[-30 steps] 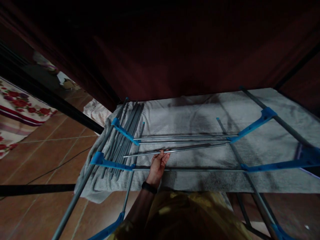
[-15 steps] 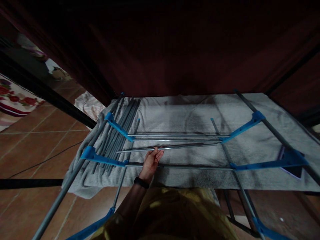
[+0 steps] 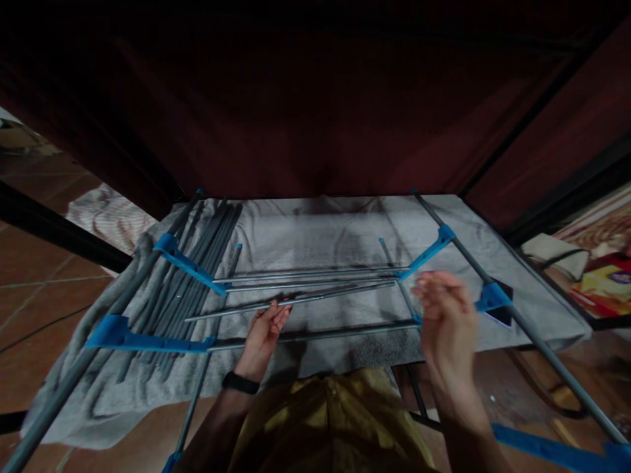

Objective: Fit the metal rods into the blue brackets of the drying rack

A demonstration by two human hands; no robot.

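Note:
A rack of grey metal tubes and blue plastic connectors [image 3: 148, 341] stands over a grey towel [image 3: 320, 230] on the floor. My left hand [image 3: 263, 332] reaches forward with its fingers curled under a loose thin grey rod [image 3: 296, 301] that lies slanted across the rack. My right hand [image 3: 444, 315] is raised near the right side of the rack, blurred, its fingers partly bent, holding nothing I can see. A black band sits on my left wrist.
A bundle of several loose grey tubes [image 3: 197, 263] lies on the towel's left part. Dark red cloth [image 3: 315, 118] hangs behind. Brown tiled floor [image 3: 29, 289] lies to the left. A cushion and colourful items [image 3: 591, 276] are at right.
The view has swung right. My right hand has come up into view on the right. My left hand stays at the slanted rod.

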